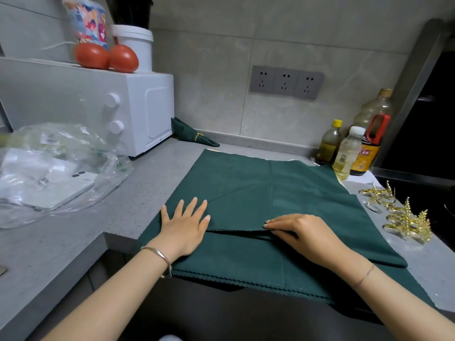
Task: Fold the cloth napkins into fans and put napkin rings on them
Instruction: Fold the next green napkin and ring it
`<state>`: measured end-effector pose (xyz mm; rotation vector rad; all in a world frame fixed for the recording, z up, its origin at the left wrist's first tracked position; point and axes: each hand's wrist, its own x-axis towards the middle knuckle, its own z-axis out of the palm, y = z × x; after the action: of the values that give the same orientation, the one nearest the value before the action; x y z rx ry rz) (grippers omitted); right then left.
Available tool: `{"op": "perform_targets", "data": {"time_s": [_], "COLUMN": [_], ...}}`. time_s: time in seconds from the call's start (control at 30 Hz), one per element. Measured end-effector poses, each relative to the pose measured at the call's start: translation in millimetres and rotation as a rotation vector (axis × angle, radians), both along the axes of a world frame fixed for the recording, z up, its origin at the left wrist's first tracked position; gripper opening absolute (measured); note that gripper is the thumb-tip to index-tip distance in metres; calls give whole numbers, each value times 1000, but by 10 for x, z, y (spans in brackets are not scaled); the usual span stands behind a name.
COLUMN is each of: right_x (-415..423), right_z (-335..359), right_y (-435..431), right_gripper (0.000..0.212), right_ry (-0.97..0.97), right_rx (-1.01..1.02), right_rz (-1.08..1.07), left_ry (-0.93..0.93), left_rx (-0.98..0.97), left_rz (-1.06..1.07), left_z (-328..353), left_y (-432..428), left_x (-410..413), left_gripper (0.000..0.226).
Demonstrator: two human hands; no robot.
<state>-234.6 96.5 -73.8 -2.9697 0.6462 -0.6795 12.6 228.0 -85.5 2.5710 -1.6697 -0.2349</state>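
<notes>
Head: left hand (183, 230) flat on napkin (270, 188)

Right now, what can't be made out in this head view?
Head view:
Right hand: thumb hidden under the napkin fold; grip unclear.
Gold rings: overlapping pile, count unclear.
Finished napkin: one end cut off by the microwave.
Bottle label: too small.
Plastic bag: contents blurred by crumpled film.

legible text: none | brown bottle label (366, 153): blurred | plastic bag (61, 168) stickers: blurred
</notes>
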Motion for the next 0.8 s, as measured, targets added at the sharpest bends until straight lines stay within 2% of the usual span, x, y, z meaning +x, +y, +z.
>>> {"op": "perform_targets", "data": {"time_s": [0.47,0.67,0.8], "right_x": [86,83,73], "right_z": [-60,-49,-82], "right_y": [22,70,62], "right_gripper": [29,41,39], "right_ry": [92,69,39], "right_rx": [-28,-69,-97], "right_rz": [-51,-29,5], "left_ry": [1,65,124], "left_rx": [36,16,-20], "left_rz": [-14,-51,-96], "left_z": [34,102,122], "left_y": [-86,-359,-642], "left_x": [134,-32,-146], "left_gripper": [52,55,54]}}
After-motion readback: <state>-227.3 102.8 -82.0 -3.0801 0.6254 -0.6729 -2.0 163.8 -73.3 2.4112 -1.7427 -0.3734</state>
